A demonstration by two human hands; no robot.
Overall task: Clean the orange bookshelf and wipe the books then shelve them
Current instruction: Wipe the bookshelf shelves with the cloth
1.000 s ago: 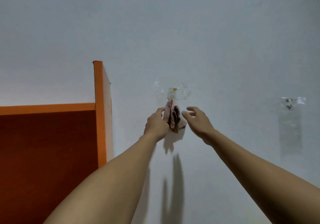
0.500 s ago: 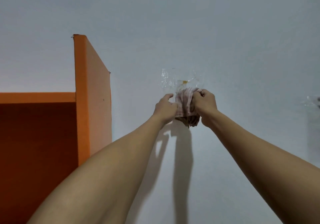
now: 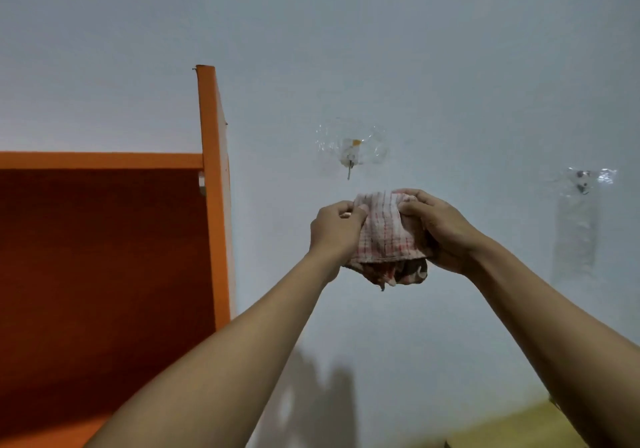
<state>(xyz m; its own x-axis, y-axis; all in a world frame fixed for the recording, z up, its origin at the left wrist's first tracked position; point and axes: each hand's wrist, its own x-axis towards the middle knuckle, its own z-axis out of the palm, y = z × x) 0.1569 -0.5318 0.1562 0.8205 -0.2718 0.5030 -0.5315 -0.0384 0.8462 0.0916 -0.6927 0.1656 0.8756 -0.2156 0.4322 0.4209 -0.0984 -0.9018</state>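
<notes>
Orange bookshelf (image 3: 214,212) sits on my left against the pale wall (image 3: 450,67), with its tall side panel sticking up above the top board. From where I'm watching, both hands are out to the right of that panel, holding a bunched red-and-white checked cloth (image 3: 386,236) between them. Left hand (image 3: 334,231) pinches the cloth's upper left edge with thumb and fingers, right hand (image 3: 440,231) has its fingers curled over the top right and is gripping it. Just above the cloth, further right of the shelf, is a clear stick-on wall hook (image 3: 350,157). A second clear hook (image 3: 583,184) is way further right. No books in my view.
</notes>
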